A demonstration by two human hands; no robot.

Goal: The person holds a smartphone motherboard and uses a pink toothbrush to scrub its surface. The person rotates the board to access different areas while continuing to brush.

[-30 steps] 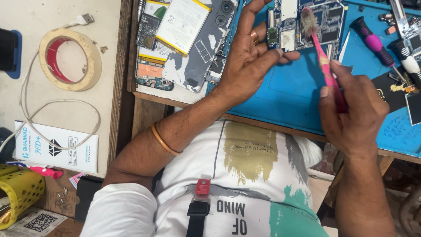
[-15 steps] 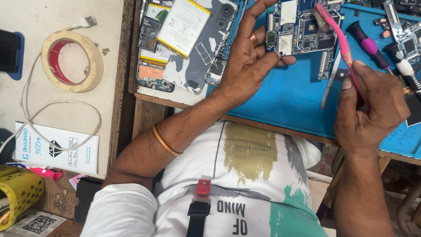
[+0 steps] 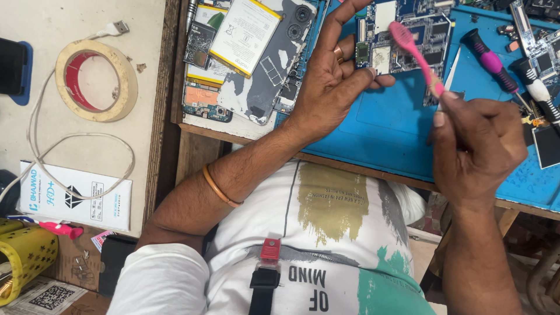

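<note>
My left hand (image 3: 332, 76) grips a blue circuit board (image 3: 408, 35) by its lower left edge, holding it over the blue work mat (image 3: 379, 125). My right hand (image 3: 478, 146) is closed on the handle of a pink toothbrush (image 3: 414, 49), whose head rests against the board's face. A gold ring sits on a finger of my left hand and an orange bangle (image 3: 219, 189) on that wrist.
An opened phone with its white battery (image 3: 245, 35) lies left of the mat. Screwdrivers (image 3: 496, 64) with pink and white grips lie at the right. On the beige surface at the left are a tape roll (image 3: 96, 79), a white cable (image 3: 70, 140) and a white box (image 3: 76, 195).
The toothbrush has swept across the board, from upright near its middle to leaning left with its head on the board's upper part. My right hand shifted slightly. My left hand keeps its grip.
</note>
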